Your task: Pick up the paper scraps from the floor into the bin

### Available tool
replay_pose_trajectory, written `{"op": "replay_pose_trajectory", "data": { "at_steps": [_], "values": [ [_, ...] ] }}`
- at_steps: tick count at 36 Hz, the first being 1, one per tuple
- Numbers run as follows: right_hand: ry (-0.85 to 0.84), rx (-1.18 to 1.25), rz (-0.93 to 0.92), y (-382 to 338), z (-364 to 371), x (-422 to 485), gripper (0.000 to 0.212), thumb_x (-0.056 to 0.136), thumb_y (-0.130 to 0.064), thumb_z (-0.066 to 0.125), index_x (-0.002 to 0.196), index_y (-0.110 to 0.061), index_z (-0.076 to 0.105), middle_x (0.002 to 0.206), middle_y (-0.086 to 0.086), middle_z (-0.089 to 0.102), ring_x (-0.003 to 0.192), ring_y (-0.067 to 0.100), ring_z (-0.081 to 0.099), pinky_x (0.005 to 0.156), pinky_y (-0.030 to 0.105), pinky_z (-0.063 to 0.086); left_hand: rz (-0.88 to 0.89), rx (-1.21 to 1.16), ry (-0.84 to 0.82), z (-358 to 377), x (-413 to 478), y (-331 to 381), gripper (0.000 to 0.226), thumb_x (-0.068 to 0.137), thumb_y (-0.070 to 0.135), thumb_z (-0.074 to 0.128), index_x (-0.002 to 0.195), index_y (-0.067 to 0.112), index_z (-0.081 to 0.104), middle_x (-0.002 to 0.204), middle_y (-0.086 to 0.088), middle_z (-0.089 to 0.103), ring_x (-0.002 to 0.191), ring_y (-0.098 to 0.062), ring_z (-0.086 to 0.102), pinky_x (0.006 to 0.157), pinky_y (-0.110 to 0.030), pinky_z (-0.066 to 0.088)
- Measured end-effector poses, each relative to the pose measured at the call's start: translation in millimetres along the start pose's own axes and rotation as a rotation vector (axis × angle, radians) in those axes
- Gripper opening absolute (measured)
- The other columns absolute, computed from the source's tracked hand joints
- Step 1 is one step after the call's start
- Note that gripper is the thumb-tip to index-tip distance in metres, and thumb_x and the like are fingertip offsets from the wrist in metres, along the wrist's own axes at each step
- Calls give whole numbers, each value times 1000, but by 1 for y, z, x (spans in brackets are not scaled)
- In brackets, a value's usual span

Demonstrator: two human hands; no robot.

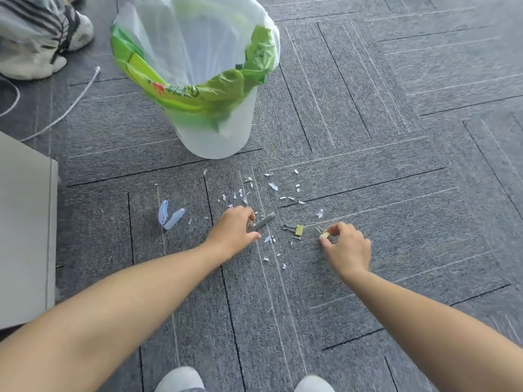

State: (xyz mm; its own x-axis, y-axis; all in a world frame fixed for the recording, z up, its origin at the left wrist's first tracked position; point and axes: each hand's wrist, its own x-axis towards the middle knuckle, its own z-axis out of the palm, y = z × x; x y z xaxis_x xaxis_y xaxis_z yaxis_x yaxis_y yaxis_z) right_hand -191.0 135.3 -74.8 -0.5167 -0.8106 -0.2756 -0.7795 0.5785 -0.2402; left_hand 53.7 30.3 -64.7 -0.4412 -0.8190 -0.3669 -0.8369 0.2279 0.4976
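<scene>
Gold metal of a small binder clip (325, 235) shows between the thumb and forefinger of the right hand (347, 247), which pinches it low over the carpet floor (396, 193); most of its body is covered. The left hand (235, 230) curls over the near end of a grey metal strip (264, 221), thumb and fingers on either side, the fingertips hidden. Between the hands lie a second binder clip (297, 230) and white paper scraps (273, 186), which scatter on the floor beyond both hands toward the bin (215, 137). The bin's top is cut off; a green bag (198, 94) folds over its rim. Left of the left hand lies a pale blue object (169, 217), too blurred to name. Farther left, a grey cabinet (25, 236) runs out of frame.
</scene>
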Motion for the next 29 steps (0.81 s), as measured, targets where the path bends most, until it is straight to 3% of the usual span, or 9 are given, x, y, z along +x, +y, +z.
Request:
{"op": "replay_pose_trajectory", "data": {
  "at_steps": [5,9,12,20,25,29],
  "values": [
    [-1,-42,-24,12,3,-5,25,85,-42,65,106,-30,55,103,-10,58,95,11,51,92,36,36,-56,19,-30,5,1,2,10,87,21,69,88,22,58,82,8,57,75,-7,56,77,-30,55],
    [-18,-9,-118,13,4,-4,39,83,-41,68,118,-33,54,110,-8,51,101,11,46,94,34,33,-57,26,-44,7,1,2,8,89,18,66,86,22,59,82,7,57,74,-7,58,74,-28,56],
    [-28,-26,-218,5,5,0,32,87,-45,61,118,-37,58,108,-10,53,99,9,45,88,31,29,-75,-21,-46,6,0,5,5,90,17,64,88,20,60,83,6,58,73,-8,59,69,-25,55],
    [-97,-112,-301,-29,11,2,42,91,-47,55,132,-39,52,113,-9,55,105,13,47,94,36,35,-296,-591,30,-9,-13,2,9,85,17,71,94,14,68,92,5,68,86,-9,63,70,-17,44],
    [-58,-117,-333,-35,14,4,28,88,-35,64,116,-31,62,104,-9,58,100,13,49,93,33,38,-434,-790,-21,-20,-28,-12,17,87,17,69,102,12,66,100,-1,68,91,-15,65,72,-21,51],
    [-88,-51,-341,-40,11,3,10,88,-27,65,95,-29,59,95,-11,59,93,12,51,90,30,37,-453,-843,-6,-33,-41,-20,11,89,11,65,99,12,64,97,-2,69,84,-11,68,71,-23,53]
  ]
}}
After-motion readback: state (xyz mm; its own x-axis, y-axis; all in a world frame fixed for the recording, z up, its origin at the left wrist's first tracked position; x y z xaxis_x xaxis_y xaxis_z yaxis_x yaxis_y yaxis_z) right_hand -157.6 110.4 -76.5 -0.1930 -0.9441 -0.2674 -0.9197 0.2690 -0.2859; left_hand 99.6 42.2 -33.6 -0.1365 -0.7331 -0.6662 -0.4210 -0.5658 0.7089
